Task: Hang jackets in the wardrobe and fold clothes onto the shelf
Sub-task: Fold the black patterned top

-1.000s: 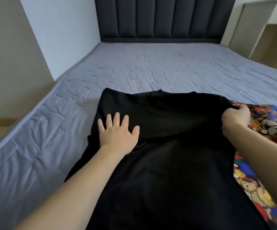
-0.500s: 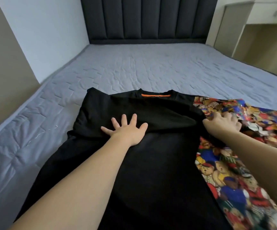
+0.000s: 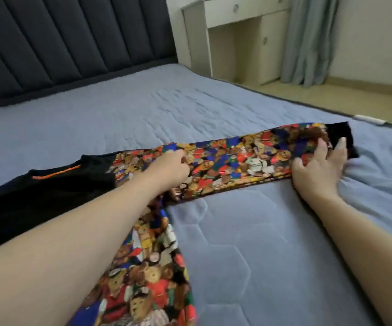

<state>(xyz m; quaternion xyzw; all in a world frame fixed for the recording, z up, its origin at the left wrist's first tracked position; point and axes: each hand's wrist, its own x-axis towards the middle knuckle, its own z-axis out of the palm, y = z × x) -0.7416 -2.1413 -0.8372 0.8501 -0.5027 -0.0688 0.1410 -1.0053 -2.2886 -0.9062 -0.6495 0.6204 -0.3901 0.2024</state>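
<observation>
Garment (image 3: 49, 191): one black top with an orange strip at the neck, and sleeves with a colourful teddy-bear print, lying flat on the blue-grey mattress (image 3: 249, 243)
Sleeve (image 3: 249, 161): stretched out to the right, with a black cuff
Left hand (image 3: 169, 170): fingers curled, pressing on the sleeve near the shoulder
Right hand (image 3: 319, 165): fingers closed around the cuff end

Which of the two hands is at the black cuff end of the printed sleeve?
The right hand, gripping the bear-print sleeve by its black cuff. The left hand presses the same sleeve nearer the black shirt body.
</observation>
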